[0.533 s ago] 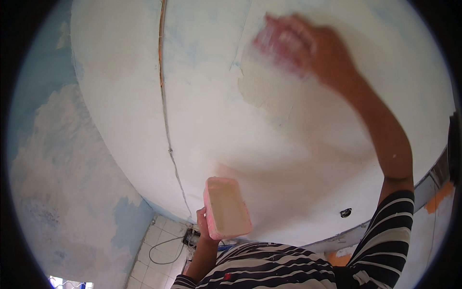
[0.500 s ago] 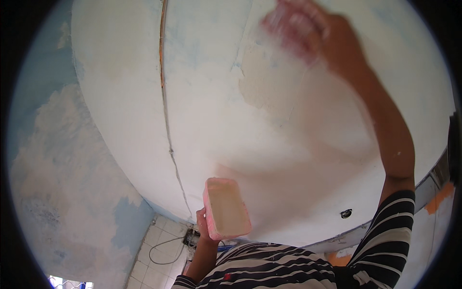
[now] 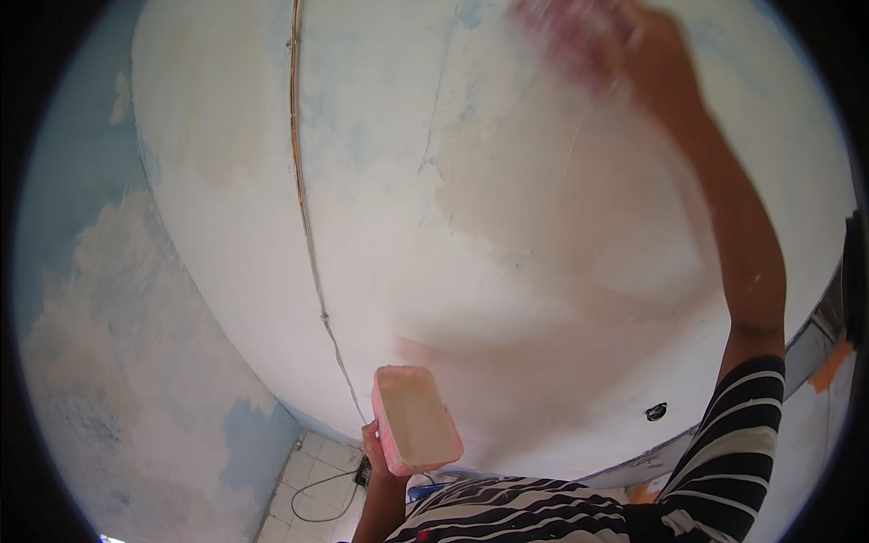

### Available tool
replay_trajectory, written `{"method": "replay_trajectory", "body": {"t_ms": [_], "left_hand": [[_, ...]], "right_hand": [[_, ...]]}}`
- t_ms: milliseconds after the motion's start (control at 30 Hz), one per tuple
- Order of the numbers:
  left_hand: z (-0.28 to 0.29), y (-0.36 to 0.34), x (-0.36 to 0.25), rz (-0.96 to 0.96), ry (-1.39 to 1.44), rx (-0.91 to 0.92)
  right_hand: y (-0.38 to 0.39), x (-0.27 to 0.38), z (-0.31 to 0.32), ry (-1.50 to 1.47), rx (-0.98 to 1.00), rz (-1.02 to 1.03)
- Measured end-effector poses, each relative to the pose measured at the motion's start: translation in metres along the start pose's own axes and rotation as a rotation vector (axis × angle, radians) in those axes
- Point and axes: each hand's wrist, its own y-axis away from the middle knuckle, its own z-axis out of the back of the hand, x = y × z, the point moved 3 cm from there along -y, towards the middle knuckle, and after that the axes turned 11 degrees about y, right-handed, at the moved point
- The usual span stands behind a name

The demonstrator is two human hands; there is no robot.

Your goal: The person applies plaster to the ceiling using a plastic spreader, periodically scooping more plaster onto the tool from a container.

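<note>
My left hand (image 3: 380, 452) grips a pink rectangular container (image 3: 417, 419) holding a pale liquid, low in front of my body. My right hand (image 3: 655, 56) is raised near the top of the white, patchy wall (image 3: 362, 226), shut on a blurred reddish-pink pad (image 3: 570, 36), perhaps a sponge or cloth, against the surface. Below it, a damp-looking beige patch (image 3: 507, 172) spreads over the wall.
A vertical channel with a cable (image 3: 294, 127) runs down the wall. A mottled blue-and-white wall (image 3: 109, 344) adjoins on the left. Low down lie white floor tiles (image 3: 308, 475) with a looped cable. A small hole (image 3: 656, 412) sits at the lower right.
My right hand and the reddish pad have moved higher and rightward. The view has shifted slightly, so my left hand and the container appear lower and a little further left.
</note>
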Motion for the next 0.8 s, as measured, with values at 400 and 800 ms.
{"method": "replay_trajectory", "body": {"t_ms": [400, 800], "left_hand": [[-0.015, 0.003, -0.004, -0.007, 0.009, -0.025], [0.008, -0.004, -0.003, 0.04, 0.034, 0.007]], "right_hand": [[0.101, 0.029, -0.048, 0.307, 0.433, 0.506], [0.14, 0.024, -0.027, 0.275, 0.469, 0.592]]}}
